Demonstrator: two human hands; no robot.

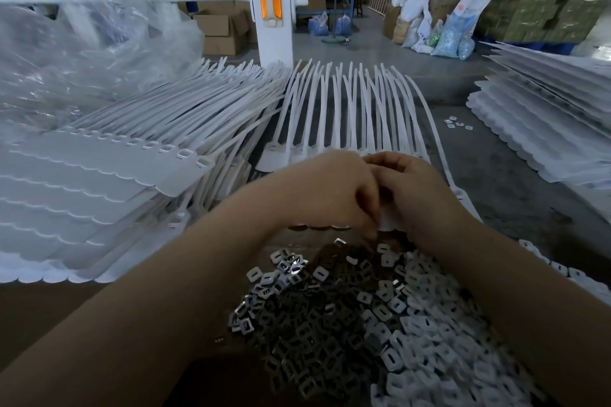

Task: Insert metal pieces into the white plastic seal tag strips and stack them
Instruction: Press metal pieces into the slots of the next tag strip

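1. Left hand (pixel 325 190) and right hand (pixel 418 195) meet at centre, knuckles touching, above the near edge of a white seal tag strip (pixel 344 116); the strip's long tails fan away from the person across the table (pixel 515 182).
2. Left fingers curl downward, tips pinched toward the strip's flat white tag end (pixel 386 220); whether a metal piece sits between them cannot be told.
3. Right fingers curl around the same tag end, thumb on top; the grip appears closed on the strip.
4. Heap of metal pieces (pixel 347 324) lies just below both hands, between the forearms; silver, square, each with a slot.
5. Stack of strips (pixel 109 188) lies left of the hands, sockets facing up; second stack (pixel 545 129) lies at far right, well apart.
6. A few loose metal pieces (pixel 458 124) lie on the table near the right stack; crumpled clear plastic sheeting (pixel 82 53) behind the left stack.
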